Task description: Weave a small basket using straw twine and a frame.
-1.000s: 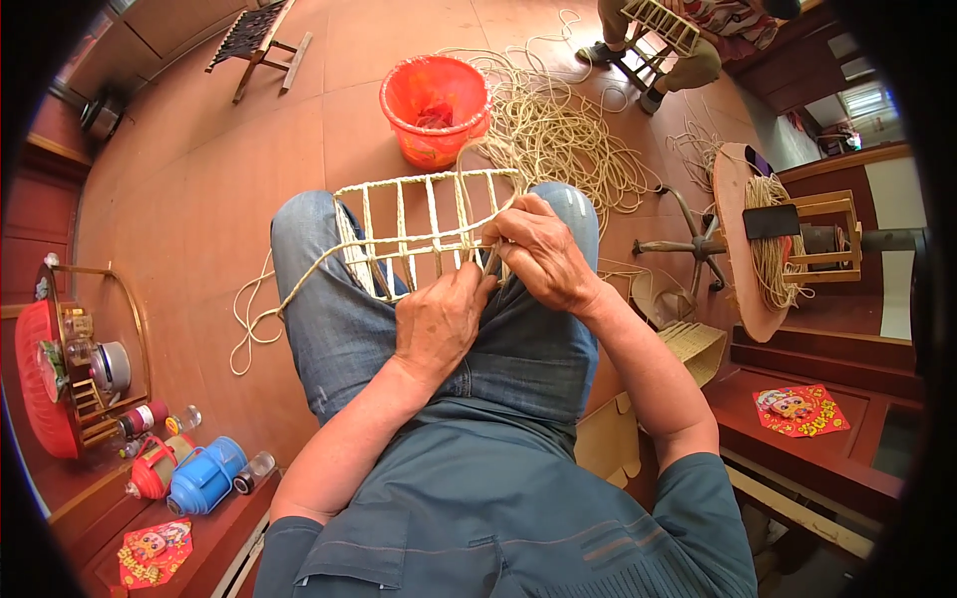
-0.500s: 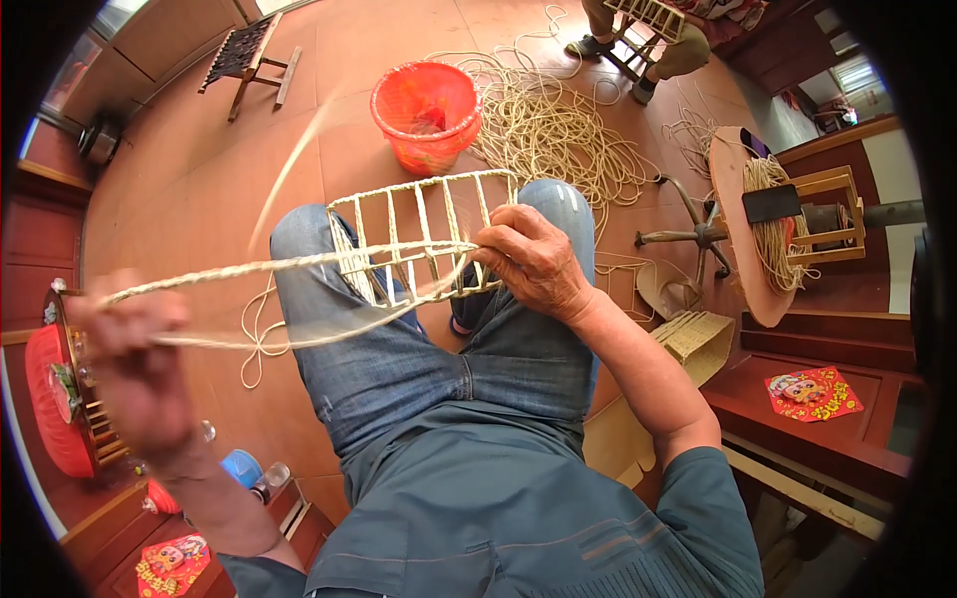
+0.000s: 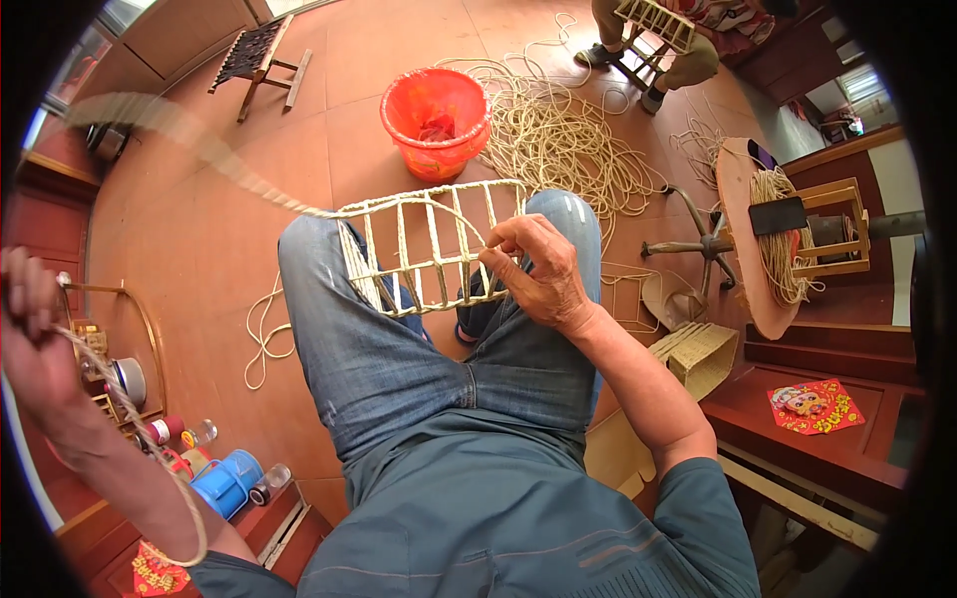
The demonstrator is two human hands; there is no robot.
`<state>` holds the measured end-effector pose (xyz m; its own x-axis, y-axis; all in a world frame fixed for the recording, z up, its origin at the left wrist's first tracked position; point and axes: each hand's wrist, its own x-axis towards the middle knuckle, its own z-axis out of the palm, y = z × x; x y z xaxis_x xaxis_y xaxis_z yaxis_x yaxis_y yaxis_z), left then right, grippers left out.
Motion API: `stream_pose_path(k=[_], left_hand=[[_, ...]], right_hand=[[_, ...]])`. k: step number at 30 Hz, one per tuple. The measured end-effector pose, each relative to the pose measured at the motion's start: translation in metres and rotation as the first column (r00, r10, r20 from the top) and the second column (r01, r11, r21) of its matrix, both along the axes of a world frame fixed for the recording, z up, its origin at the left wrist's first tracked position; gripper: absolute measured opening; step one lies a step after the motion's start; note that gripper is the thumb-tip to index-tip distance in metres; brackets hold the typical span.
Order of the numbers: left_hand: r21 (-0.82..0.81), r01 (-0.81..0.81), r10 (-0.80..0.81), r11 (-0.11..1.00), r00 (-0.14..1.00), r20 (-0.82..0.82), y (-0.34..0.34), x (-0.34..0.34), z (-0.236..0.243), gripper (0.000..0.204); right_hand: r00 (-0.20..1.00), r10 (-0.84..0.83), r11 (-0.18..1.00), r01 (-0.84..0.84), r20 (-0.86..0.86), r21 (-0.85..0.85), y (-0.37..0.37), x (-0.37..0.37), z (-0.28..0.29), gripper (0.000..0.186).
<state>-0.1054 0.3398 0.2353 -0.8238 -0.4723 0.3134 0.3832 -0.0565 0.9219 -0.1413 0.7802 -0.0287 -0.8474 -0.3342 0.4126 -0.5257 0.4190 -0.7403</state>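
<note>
A pale cord-wrapped frame with several crossbars (image 3: 404, 267) rests across my jeans-clad knees (image 3: 319, 309). My right hand (image 3: 538, 264) pinches the cord at the frame's right part, thumb and forefinger together. My left hand (image 3: 35, 319) is raised at the far left, fingers curled on the same kind of cord (image 3: 125, 394), which hangs in a long loop along my forearm. Another length of cord (image 3: 199, 140), smeared by motion, arcs through the air from the frame toward the upper left.
Red bucket (image 3: 439, 154), tangled cord (image 3: 548, 140), folding stool (image 3: 249, 60), co-worker's legs (image 3: 688, 60) ahead. Right: chair base (image 3: 698, 239), cord-wound board (image 3: 743, 289), woven basket (image 3: 703, 354), red bench (image 3: 867, 409). Left: blue thermos (image 3: 224, 483), bottles (image 3: 199, 434).
My left hand has swung from the frame out to the far left, pulling cord into a long moving loop. My right hand stays pinched at the frame's right part.
</note>
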Motion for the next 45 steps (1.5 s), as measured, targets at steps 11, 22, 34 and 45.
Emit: stream_pose_path(k=[11,22,34,45], left_hand=[[0.647,0.537,-0.839,0.541,0.392,0.377,0.199,0.063,-0.214,0.035],[-0.451,0.570,-0.343,0.687,0.801,0.491,0.269,0.054,-0.278,0.056],[-0.661,0.374,-0.250,0.650,0.927,0.279,0.236,0.045,-0.247,0.018],[-0.013,0.553,-0.501,0.833,0.764,0.407,0.119,0.058,-0.121,0.032]], right_hand=[[0.985,0.047,0.994,-0.030,-0.166,0.105,0.002,-0.001,0.000,0.012],[0.994,0.070,0.965,-0.045,-0.088,0.258,0.000,-0.001,0.009,0.010],[0.910,0.292,0.918,-0.181,-0.295,0.352,0.009,-0.007,0.008,0.019],[0.964,0.073,0.990,-0.038,-0.257,0.137,-0.001,0.000,-0.004,0.015]])
